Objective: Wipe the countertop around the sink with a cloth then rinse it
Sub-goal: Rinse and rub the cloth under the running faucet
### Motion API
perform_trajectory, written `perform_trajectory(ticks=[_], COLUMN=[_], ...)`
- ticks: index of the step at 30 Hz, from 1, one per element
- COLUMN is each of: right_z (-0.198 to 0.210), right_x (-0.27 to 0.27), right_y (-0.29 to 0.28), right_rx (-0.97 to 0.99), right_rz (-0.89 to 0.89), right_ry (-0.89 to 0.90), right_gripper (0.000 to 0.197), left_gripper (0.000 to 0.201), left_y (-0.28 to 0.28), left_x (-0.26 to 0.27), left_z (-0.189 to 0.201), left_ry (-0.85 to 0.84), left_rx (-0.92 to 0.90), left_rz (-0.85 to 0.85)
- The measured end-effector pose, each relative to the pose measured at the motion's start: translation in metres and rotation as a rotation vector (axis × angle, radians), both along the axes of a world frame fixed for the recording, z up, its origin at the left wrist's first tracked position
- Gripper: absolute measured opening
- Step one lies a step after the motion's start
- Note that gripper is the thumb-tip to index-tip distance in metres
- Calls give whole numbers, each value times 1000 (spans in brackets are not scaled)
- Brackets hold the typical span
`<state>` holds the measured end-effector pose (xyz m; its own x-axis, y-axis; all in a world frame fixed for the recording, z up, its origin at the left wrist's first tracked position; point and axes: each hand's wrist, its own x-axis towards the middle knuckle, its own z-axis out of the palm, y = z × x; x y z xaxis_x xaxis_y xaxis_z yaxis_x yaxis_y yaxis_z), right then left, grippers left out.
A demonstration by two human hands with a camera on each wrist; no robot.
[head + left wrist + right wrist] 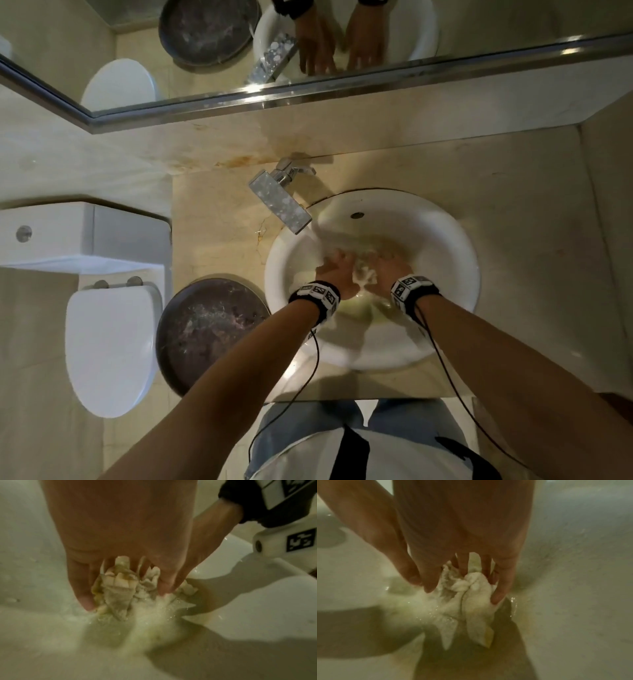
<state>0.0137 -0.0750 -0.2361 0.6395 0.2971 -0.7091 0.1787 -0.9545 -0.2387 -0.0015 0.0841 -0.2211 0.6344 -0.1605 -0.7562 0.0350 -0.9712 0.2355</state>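
Your left hand [334,274] and right hand [388,272] both clutch the cloth [363,274], fingers curled into it, low in the sink [445,246] where water from the tap [281,202] reaches it, evidently for rinsing. The cloth is wadded; its long axis cannot be told.

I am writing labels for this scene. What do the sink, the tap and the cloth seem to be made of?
Sink: probably glazed white ceramic, smooth and glossy.
Tap: metal, likely chrome, mirror-bright with pale spots.
Cloth: soft woven fabric, whitish with yellow stains, wrinkled and wet where both hands grip it.
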Motion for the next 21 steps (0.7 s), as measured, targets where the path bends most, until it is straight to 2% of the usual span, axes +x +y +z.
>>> perform_trajectory(ticks=[2, 4, 7, 10, 13, 18, 21], right_z=[-11, -17, -17, -19, -14, 1, 16], right_x=[-12, -19, -20, -18, -17, 1, 18], right_y=[6, 10, 17, 19, 14, 0, -10], right_rx=[-51, -70, -69, -67, -35, 61, 130], right_rz=[24, -1, -14, -20, -15, -6, -101], right_ry=[13, 14, -11, 20, 27, 109, 128], right_gripper=[96, 99, 84, 75, 74, 58, 53], left_gripper=[90, 94, 111, 114, 101, 55, 42], left_y=[-5, -5, 1, 4, 8, 7, 13], left_x=[-8, -14, -18, -15, -6, 18, 38], left_z=[-7, -10, -14, -12, -13, 9, 23], left_ry=[26, 54, 105, 149, 179, 205, 155], left_rx=[-17, -31, -71, -109, -127, -57, -34], left_rz=[-86, -84, -44, -41, -18, -95, -83])
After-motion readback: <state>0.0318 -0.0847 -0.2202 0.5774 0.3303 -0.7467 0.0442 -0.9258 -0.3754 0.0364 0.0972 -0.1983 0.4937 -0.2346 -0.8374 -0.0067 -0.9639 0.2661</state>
